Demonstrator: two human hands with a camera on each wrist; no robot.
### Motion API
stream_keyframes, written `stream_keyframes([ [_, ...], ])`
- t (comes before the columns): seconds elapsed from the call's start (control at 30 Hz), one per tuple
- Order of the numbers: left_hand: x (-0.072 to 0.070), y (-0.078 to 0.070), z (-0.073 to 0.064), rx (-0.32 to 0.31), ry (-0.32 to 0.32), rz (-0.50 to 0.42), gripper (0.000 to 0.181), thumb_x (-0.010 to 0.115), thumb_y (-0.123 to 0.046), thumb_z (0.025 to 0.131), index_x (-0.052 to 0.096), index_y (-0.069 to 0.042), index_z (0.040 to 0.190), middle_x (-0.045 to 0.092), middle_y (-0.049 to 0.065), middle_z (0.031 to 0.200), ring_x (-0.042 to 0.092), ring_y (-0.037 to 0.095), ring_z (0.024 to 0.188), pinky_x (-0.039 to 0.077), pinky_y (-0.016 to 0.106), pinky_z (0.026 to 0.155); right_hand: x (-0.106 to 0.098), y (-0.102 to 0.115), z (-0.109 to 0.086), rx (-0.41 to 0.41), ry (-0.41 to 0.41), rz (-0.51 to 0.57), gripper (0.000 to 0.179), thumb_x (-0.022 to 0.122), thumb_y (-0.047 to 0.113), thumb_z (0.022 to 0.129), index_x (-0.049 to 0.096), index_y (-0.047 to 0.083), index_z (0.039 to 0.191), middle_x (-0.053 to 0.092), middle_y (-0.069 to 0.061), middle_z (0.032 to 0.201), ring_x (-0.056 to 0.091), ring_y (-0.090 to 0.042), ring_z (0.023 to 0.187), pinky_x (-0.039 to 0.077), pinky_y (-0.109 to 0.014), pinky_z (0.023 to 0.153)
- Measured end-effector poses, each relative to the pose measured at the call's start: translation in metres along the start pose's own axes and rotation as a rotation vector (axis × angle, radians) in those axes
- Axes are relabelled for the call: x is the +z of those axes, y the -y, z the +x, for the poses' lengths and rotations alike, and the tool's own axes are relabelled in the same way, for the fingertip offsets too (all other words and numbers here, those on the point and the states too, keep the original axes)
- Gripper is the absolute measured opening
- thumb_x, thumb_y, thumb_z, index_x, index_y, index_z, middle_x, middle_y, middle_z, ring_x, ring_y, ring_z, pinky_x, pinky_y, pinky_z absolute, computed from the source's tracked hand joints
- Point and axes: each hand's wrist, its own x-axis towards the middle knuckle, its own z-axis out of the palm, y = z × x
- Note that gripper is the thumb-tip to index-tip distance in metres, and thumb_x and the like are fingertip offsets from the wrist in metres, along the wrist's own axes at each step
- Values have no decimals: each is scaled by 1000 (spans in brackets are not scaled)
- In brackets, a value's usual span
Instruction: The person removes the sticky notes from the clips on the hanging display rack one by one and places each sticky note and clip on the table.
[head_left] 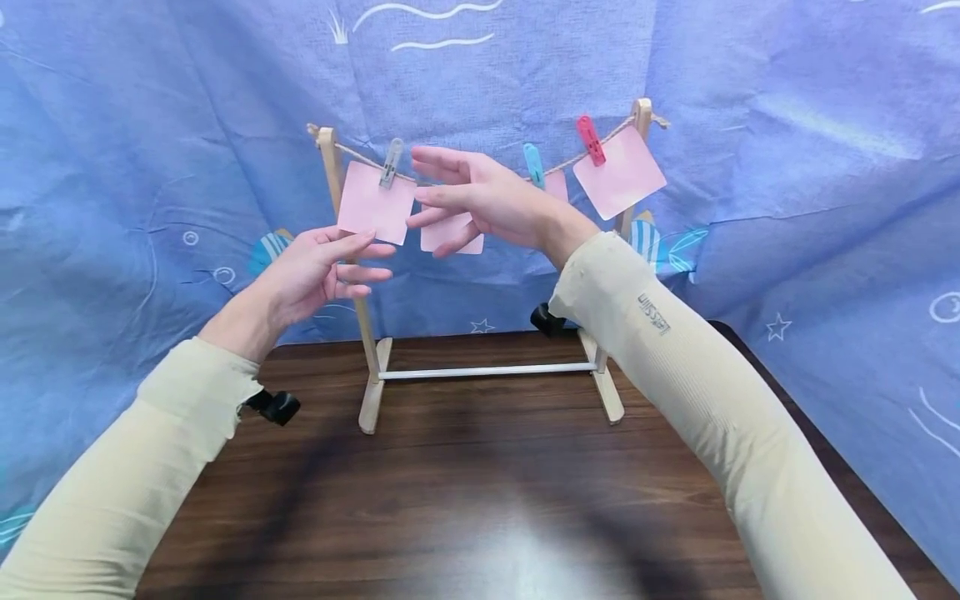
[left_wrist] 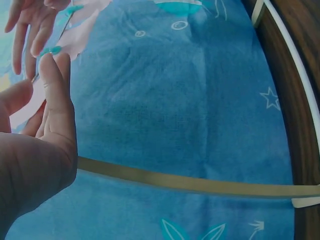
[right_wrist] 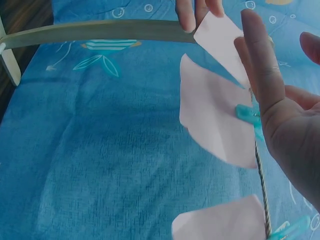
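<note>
My left hand (head_left: 322,271), fingers spread, is at the lower edge of the leftmost pink paper square (head_left: 372,204); I cannot tell whether it touches. A clear grey clothespin (head_left: 392,162) clips that square to a twine line (head_left: 356,153). Before the line, my right hand (head_left: 491,196) has its fingers extended, holding nothing. It partly covers a second pink square (head_left: 453,237), whose teal clothespin (right_wrist: 246,114) shows in the right wrist view. Beyond the right wrist, a blue clothespin (head_left: 533,164) holds a third square (head_left: 556,185). At far right hangs a fourth square (head_left: 621,172) under a red clothespin (head_left: 590,140).
The twine spans two wooden posts (head_left: 330,167) on feet (head_left: 371,400), joined low down by a white rod (head_left: 487,371). This stand is on a dark wooden table (head_left: 450,500). Behind hangs a blue patterned cloth (head_left: 225,100). Black devices (head_left: 281,408) sit at both wrists.
</note>
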Motion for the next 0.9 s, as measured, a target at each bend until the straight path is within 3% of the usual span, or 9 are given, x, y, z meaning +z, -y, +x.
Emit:
stream_keyframes([
  [0.17,1,-1,3,9,10,40,41,65,-30,101,54,-2,130,75,5,113,75,20,93,61,30,71,4,3,6,5,-28,20,73,59,15,103,16,12,163,28,2,164,64,-33,119,58,-55,84],
  [0.4,-2,-1,1,-1,45,193,43,61,-38,102,59,-7,132,75,2,113,74,21,97,61,35,77,14,-2,14,43,-16,10,75,58,15,103,13,12,163,29,5,164,66,-34,115,59,-53,82],
  [0.67,-4,1,1,-2,40,228,41,59,-40,103,61,-8,129,76,2,111,75,20,95,61,35,77,17,-5,25,61,-55,93,80,59,14,103,5,9,163,23,0,166,67,-36,113,59,-52,84],
  [0.9,-11,3,-1,-35,32,259,39,59,-42,102,64,-12,126,75,3,110,74,21,96,61,35,78,21,-5,33,85,-124,177,80,60,15,103,8,11,163,29,0,164,68,-33,112,58,-52,87],
])
